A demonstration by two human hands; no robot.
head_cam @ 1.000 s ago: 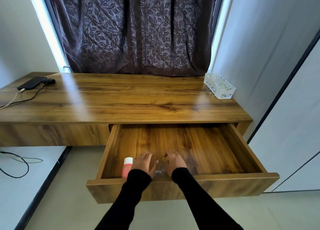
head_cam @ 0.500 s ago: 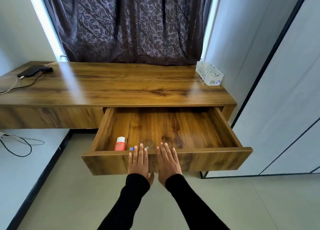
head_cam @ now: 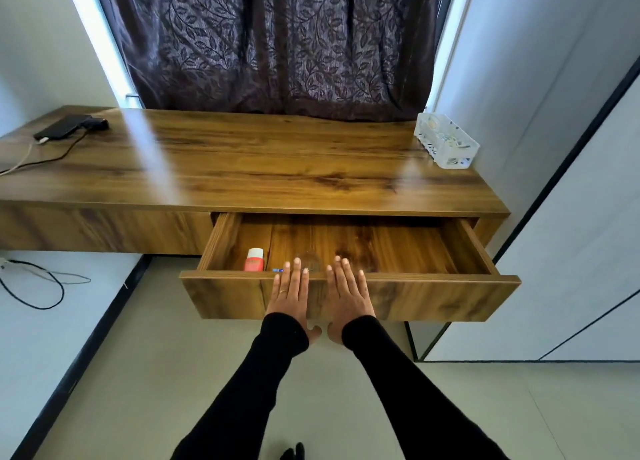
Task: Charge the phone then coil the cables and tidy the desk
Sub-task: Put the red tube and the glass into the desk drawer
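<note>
Wood-grained drawer (head_cam: 225, 295) front takes both flat palms; left hand (head_cam: 289, 295), right hand (head_cam: 348, 293), each grip wide.

A red bottle (head_cam: 254, 260) stands in the open drawer (head_cam: 433, 295); a dark leaf-patterned curtain (head_cam: 277, 40) hangs behind.

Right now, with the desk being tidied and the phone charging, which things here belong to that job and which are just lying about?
Part of the job:
- phone on the desk, cable plugged in
- open drawer, with left hand and right hand flat on its front
- white basket of small items

Just lying about:
- red bottle in the drawer
- curtain
- floor cables
</note>
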